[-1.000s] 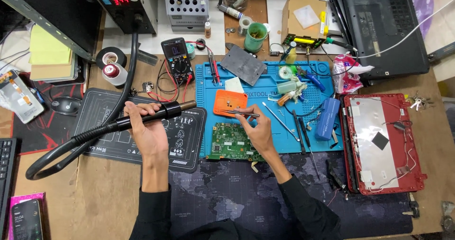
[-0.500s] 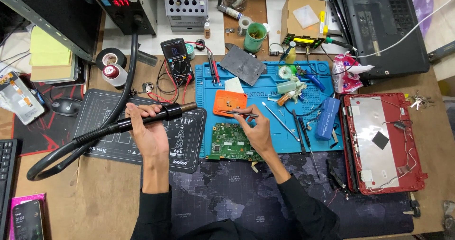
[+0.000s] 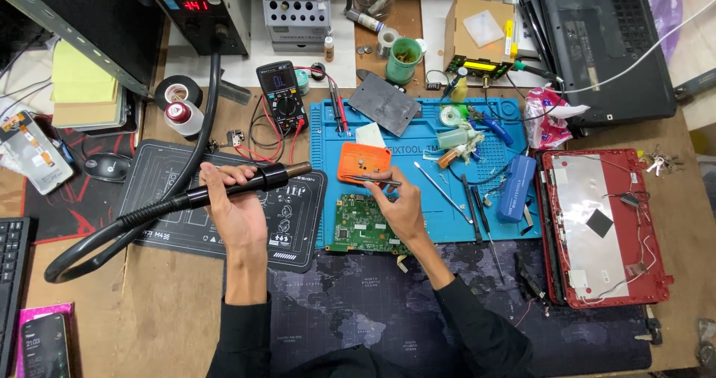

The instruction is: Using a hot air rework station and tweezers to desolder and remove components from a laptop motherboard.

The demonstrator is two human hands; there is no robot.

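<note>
The left hand (image 3: 235,202) wraps around the black hot-air nozzle (image 3: 246,182), holding it level; the right hand (image 3: 399,199) pinches tweezers (image 3: 365,178) above the green circuit board (image 3: 364,227).

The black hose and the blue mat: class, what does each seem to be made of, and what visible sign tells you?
Black hose: likely flexible rubber or plastic with a matte finish, since it bends in a smooth loop from the left hand. Blue mat: probably soft silicone or rubber, judging by its flat, dull surface with moulded compartments.
</note>
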